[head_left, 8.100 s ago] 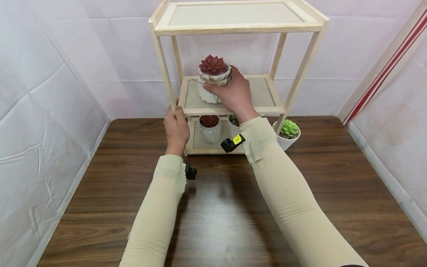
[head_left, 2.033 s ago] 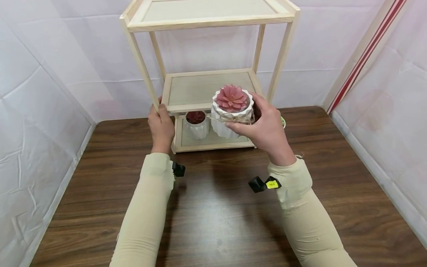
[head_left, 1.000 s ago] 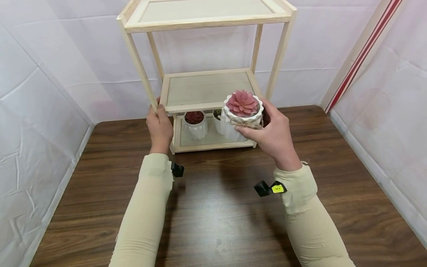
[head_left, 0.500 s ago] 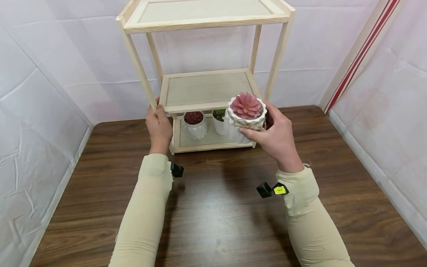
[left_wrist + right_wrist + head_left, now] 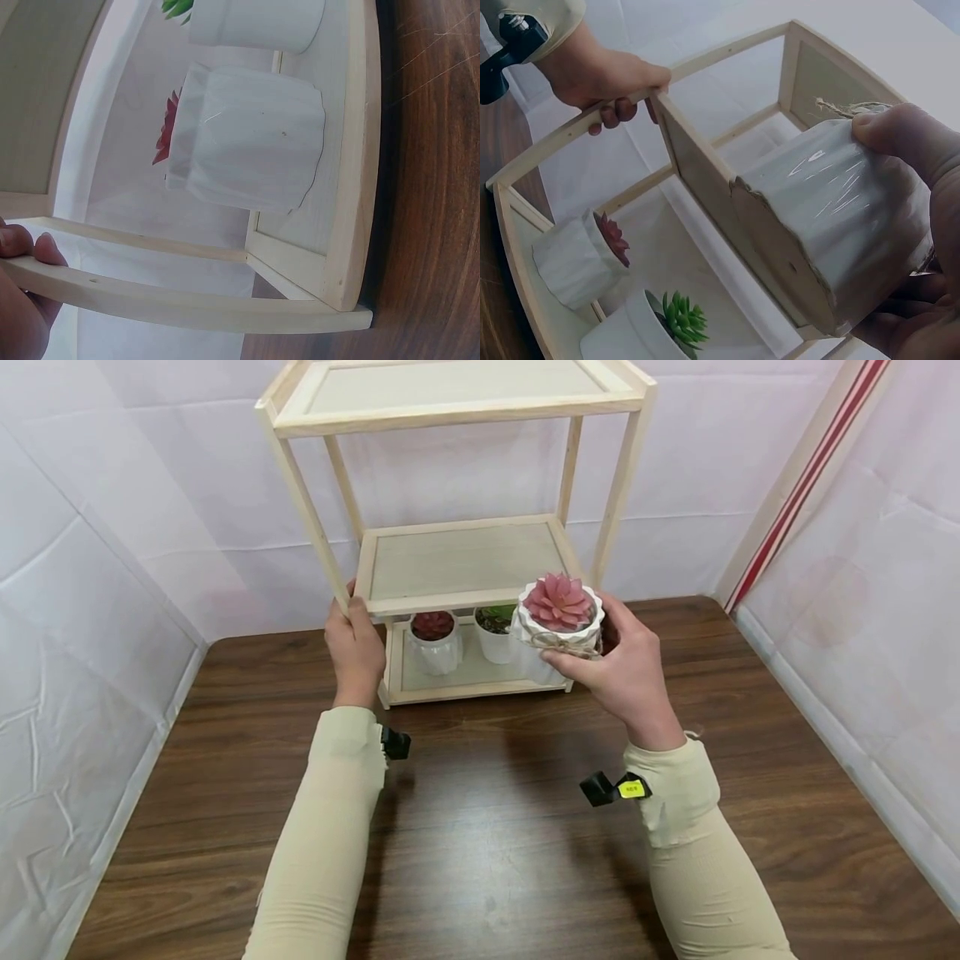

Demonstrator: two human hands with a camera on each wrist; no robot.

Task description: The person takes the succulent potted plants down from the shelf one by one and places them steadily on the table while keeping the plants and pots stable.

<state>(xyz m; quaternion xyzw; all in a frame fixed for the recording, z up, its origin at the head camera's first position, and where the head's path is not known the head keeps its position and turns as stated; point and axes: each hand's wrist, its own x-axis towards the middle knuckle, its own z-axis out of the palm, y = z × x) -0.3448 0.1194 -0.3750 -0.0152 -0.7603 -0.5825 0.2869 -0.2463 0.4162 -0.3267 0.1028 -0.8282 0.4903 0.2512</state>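
while the left hand grips the pale wooden three-tier rack by a front post, presumably for steadiness, the right hand clamps a twine-tied white fluted pot by its side, likely sparing its pink succulent, before the rack's right side. the yellow right-wrist label is unreadable.

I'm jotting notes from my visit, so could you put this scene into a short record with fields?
Left hand: grips front-left post of wooden shelf
Right hand: holds twine-tied pink-succulent pot in the air
Bottom tier: white red-succulent pot; white green-plant pot
Table: dark brown, wood-grained, under the shelf
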